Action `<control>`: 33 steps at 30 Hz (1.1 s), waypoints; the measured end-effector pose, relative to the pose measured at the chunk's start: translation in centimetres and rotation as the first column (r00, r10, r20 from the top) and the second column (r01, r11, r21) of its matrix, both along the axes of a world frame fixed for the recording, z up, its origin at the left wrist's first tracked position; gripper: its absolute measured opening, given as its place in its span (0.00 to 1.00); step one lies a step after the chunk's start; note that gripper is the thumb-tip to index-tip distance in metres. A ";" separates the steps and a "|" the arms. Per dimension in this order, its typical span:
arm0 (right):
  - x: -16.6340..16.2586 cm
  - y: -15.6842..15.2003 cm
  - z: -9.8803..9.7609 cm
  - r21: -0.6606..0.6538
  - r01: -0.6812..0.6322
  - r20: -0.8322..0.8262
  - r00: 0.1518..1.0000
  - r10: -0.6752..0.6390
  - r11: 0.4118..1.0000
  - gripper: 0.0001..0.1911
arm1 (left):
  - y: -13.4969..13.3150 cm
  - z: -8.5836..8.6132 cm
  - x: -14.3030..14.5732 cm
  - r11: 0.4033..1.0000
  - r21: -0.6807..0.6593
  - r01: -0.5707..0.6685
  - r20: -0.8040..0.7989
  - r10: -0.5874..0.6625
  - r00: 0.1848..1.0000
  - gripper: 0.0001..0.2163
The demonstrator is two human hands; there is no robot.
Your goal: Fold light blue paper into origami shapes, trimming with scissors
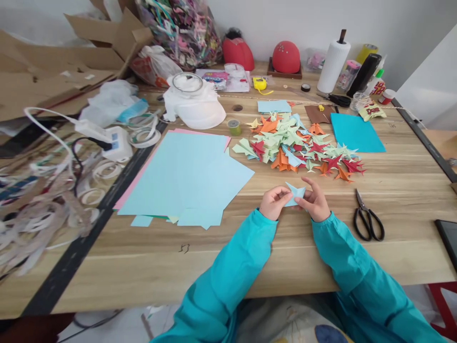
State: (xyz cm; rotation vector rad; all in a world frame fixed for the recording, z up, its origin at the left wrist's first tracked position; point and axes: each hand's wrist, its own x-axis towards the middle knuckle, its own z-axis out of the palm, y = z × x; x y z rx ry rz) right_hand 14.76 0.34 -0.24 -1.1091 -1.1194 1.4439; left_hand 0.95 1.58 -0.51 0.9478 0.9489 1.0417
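Observation:
A small light-blue piece of folded paper [294, 194] is held between both hands, just above the wooden table. My left hand [274, 202] pinches its left side between thumb and fingers. On the right side, my right hand [314, 202] grips it with the thumb in front, the index finger raised off the paper. Beyond the hands lies a heap of folded paper figures [285, 138] in pale green, orange, red and blue. Black-handled scissors [368, 219] rest to the right of my right hand. Left of my hands are stacked light-blue paper sheets [178, 171], with pink edges showing beneath.
A turquoise sheet [357, 132] lies behind the heap at right. A thread spool [233, 127] and a white bundle [196, 102] stand behind the stack. A power strip [110, 140], tangled ribbons and an open cardboard box [107, 38] crowd the left. A white roll [333, 64] stands at the back.

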 end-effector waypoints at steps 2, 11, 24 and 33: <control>0.0 -0.2 0.0 0.055 -0.001 0.043 0.999 -0.001 0.998 0.39 | 0.1 0.0 -0.1 0.999 -0.007 -0.041 0.000 0.041 0.999 0.13; 0.4 -0.6 -0.9 0.274 -0.126 0.203 0.977 0.071 0.953 0.32 | 0.2 -0.3 0.0 0.991 0.066 -0.117 -0.076 0.122 0.990 0.12; 0.6 -0.2 -1.7 0.270 -0.015 0.202 0.979 -0.041 0.963 0.15 | 0.0 -0.5 0.3 1.000 0.023 -0.016 0.105 0.013 0.994 0.20; 0.6 -0.1 -0.8 0.182 0.004 0.135 0.990 -0.029 0.983 0.11 | 0.0 -0.3 0.0 0.995 0.085 0.041 0.046 -0.046 0.998 0.11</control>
